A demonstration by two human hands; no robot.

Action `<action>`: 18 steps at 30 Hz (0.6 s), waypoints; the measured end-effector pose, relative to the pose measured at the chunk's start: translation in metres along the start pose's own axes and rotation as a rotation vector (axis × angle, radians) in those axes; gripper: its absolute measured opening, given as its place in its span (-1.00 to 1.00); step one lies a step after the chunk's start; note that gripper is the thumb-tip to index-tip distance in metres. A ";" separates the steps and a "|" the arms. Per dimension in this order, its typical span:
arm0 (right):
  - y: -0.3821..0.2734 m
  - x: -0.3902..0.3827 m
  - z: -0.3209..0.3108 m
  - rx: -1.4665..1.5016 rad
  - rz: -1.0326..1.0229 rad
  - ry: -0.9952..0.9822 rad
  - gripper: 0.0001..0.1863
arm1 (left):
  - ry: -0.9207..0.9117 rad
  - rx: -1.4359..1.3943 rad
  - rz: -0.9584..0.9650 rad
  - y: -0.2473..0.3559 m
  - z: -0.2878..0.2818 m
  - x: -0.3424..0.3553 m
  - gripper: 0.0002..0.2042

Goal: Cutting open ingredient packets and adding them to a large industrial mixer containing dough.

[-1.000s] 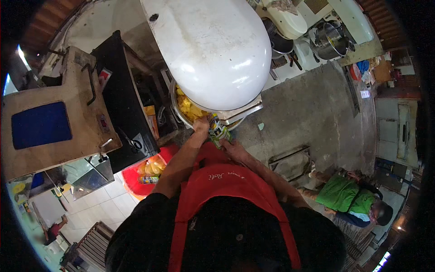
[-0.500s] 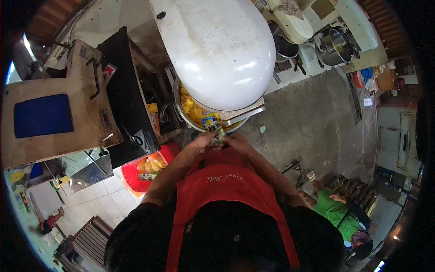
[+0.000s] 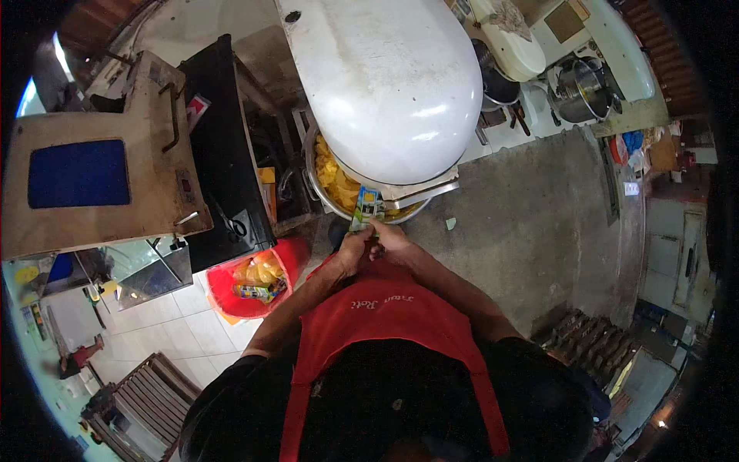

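My left hand (image 3: 353,248) and my right hand (image 3: 390,236) meet in front of my red apron. Both are closed at the lower end of a small blue, green and yellow printed packet (image 3: 369,206). The packet points away from me, over the near rim of a big steel mixing bowl (image 3: 311,171). Yellow, lumpy stuff (image 3: 336,183) lies in the bowl. A large white mixer head (image 3: 400,92) hides much of the bowl. What my fingertips do under the packet is hidden.
A red bin (image 3: 225,296) with yellow bags and a similar packet stands at my left. Beyond it are a black table (image 3: 212,146) with scissors (image 3: 233,223) and a brown oven-like box (image 3: 77,219). Steel pots (image 3: 579,91) stand at the far right.
The packet now sits straighter, its printed face more visible, and my hands have drawn closer together beneath it. The view has shifted slightly. A person in green at the right has left the picture.
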State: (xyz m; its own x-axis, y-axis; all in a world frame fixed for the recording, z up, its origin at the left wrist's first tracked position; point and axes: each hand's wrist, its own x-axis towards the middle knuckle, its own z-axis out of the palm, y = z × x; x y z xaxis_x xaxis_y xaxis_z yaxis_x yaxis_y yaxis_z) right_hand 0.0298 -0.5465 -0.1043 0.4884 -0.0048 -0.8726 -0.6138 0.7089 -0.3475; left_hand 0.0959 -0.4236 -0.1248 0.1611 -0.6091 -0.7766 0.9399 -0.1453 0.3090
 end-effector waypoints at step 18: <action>-0.011 -0.005 0.019 -0.151 0.191 0.109 -0.76 | -0.102 -0.155 0.000 -0.018 0.001 -0.025 -0.74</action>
State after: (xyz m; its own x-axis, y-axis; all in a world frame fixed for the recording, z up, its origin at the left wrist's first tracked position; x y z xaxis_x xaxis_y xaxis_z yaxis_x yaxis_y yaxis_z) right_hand 0.0463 -0.5408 -0.0891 0.2899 0.0373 -0.9563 -0.7779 0.5912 -0.2127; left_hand 0.0741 -0.4063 -0.1102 0.1375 -0.6863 -0.7142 0.9763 -0.0277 0.2145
